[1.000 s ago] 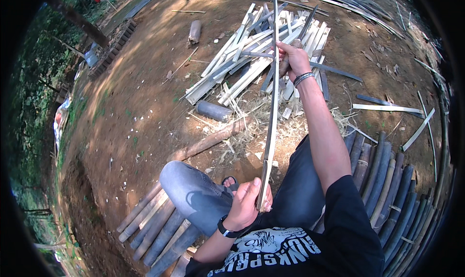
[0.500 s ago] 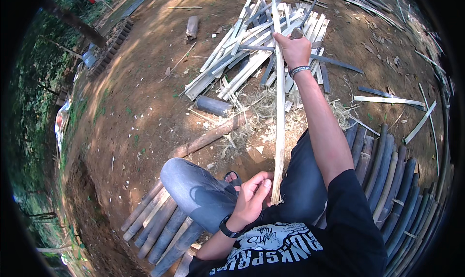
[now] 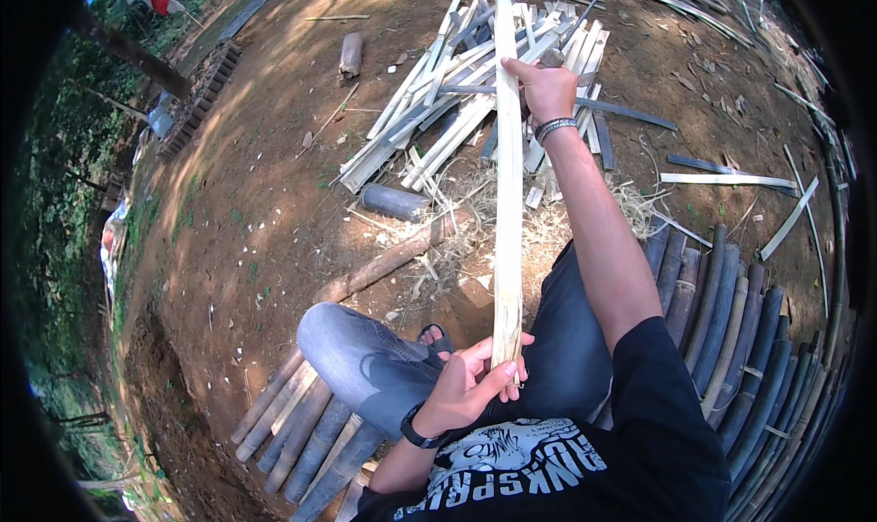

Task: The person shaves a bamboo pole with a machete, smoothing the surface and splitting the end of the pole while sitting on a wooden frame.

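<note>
A long, pale split bamboo strip stands lengthwise in front of me, its near end rough and brownish. My left hand pinches that near end, thumb in front and fingers partly behind it. Farther up, my right hand is closed, its thumb against the strip's edge. The same hand also grips what looks like a knife with a brown wooden handle; a thin dark blade seems to point away to the upper right. Beyond the strip lies a heap of split bamboo slats, pale and grey.
Grey bamboo poles lie side by side to my right, with more poles to my left. A brown log and a short bamboo piece rest on the dirt, near curly shavings. Loose slats lie at right.
The strip has turned to show more of its broad pale face, its far end leaning slightly left. My left fingers have closed round its near end.
</note>
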Motion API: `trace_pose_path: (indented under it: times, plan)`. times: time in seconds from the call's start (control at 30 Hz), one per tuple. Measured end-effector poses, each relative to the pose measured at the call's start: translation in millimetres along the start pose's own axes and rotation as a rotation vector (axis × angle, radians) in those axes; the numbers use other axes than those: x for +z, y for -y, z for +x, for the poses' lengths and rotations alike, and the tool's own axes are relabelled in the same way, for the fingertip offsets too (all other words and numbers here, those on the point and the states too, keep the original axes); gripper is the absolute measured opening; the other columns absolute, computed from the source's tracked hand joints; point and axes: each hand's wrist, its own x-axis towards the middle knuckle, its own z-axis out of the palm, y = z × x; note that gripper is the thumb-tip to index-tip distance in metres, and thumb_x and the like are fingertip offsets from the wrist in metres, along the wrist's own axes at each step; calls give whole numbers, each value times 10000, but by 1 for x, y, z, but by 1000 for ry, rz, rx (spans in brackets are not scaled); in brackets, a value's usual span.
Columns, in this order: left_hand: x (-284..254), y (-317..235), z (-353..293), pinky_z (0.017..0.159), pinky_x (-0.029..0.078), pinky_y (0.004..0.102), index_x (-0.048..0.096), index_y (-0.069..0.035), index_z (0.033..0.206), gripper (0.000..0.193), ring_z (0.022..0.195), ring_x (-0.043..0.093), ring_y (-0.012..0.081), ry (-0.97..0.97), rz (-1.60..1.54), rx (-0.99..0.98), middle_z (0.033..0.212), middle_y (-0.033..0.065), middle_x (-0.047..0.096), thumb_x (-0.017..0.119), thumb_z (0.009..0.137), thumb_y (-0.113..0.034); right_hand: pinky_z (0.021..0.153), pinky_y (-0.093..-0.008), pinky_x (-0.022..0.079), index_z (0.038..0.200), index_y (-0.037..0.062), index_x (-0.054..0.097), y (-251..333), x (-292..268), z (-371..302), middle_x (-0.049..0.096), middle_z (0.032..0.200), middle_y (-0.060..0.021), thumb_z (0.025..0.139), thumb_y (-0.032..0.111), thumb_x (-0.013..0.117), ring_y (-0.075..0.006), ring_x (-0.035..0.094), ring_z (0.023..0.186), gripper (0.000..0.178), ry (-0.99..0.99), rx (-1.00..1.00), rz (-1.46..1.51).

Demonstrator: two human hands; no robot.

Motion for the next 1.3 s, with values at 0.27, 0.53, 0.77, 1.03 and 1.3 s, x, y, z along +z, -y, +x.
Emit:
trace_pose_path:
  times: [0.27,0.53,0.77,1.03,1.3]
  plan:
    - [-7,4,3,594,472,204,434,44,1275,368,677,561,82,65,-66,59,870,67,571,483,955,-133,475,-242,442,666,-48,638,10,-2,-4,631,650,-79,692,80,779,-107,569,517,192,67,90,288]
    - [-3,-2,2,547,453,204,454,94,1227,382,644,576,98,38,-120,61,858,109,606,504,934,-147,514,-219,443,783,-45,617,15,-6,-5,620,698,-72,731,53,748,-109,567,561,171,230,243,482]
    - [-4,8,6,593,481,218,433,86,1261,394,685,590,106,71,-104,80,878,102,605,503,948,-143,585,-200,495,801,-33,579,-1,-4,4,613,765,-71,818,67,642,-108,591,642,119,472,498,755]
    - [-15,32,11,706,504,244,454,54,1269,360,791,593,104,12,35,58,924,82,611,520,940,-76,564,-210,433,760,-14,592,-12,3,5,564,672,-36,822,58,643,-92,501,585,108,524,434,721]
    - [-36,66,24,777,488,232,527,38,1213,323,863,578,68,-27,293,-40,963,41,626,578,918,-83,540,-199,411,728,19,586,2,-4,-5,567,655,-21,801,69,677,-79,499,570,128,512,390,671]
